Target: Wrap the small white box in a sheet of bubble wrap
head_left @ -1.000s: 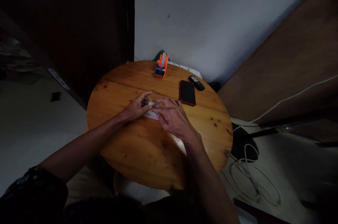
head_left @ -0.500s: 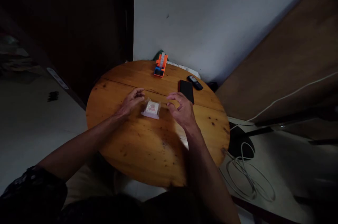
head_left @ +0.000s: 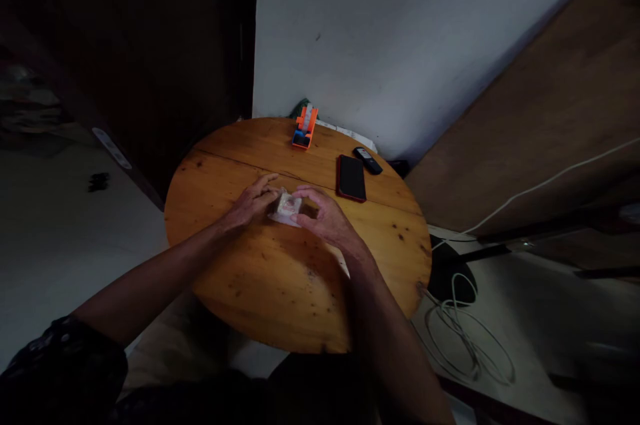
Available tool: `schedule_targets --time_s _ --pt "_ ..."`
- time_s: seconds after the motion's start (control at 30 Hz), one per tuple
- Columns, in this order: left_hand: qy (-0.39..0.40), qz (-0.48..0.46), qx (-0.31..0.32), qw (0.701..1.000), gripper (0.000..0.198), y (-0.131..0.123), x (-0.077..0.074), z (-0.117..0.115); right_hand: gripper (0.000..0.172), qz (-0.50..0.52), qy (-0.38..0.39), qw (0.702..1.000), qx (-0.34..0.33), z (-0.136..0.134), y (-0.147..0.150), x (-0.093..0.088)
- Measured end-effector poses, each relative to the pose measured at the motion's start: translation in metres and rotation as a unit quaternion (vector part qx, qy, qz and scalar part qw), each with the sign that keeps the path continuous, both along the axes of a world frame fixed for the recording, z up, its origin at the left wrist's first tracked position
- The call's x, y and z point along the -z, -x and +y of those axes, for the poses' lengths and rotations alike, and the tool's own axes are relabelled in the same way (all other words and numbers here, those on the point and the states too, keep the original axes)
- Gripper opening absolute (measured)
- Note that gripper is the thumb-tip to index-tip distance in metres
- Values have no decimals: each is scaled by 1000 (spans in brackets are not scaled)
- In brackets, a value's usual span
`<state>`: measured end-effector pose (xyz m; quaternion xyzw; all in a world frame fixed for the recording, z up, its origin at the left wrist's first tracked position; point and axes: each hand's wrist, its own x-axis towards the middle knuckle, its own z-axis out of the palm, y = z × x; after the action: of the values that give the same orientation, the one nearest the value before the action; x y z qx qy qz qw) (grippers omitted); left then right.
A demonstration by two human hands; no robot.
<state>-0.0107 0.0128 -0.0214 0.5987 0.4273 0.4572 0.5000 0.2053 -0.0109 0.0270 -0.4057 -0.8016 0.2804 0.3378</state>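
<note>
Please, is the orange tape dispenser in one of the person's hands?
No, the tape dispenser stands near the table's far edge, while the left hand and the right hand are at the small packet.

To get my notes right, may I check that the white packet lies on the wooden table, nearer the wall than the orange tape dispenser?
Not quite: the head view shows the white packet farther from the wall than the orange tape dispenser, though indeed on the wooden table.
</note>
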Motion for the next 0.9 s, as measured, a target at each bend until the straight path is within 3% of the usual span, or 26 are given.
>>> schedule_targets --time_s 0.27,0.63,0.77,0.9 --pt "-7 19 6 1000 66 -2 -1 -3 30 -36 -41 998 1 3 -1 6" --pt "21 11 4 1000 70 -7 -2 -4 19 -159 -139 977 19 -10 7 -4" --pt "25 4 -8 1000 69 -6 -4 -4 8 -60 -113 992 6 -12 9 -9" --pt "27 -5 -7 1000 67 -3 -5 -3 8 39 -85 995 38 -5 1 -8"
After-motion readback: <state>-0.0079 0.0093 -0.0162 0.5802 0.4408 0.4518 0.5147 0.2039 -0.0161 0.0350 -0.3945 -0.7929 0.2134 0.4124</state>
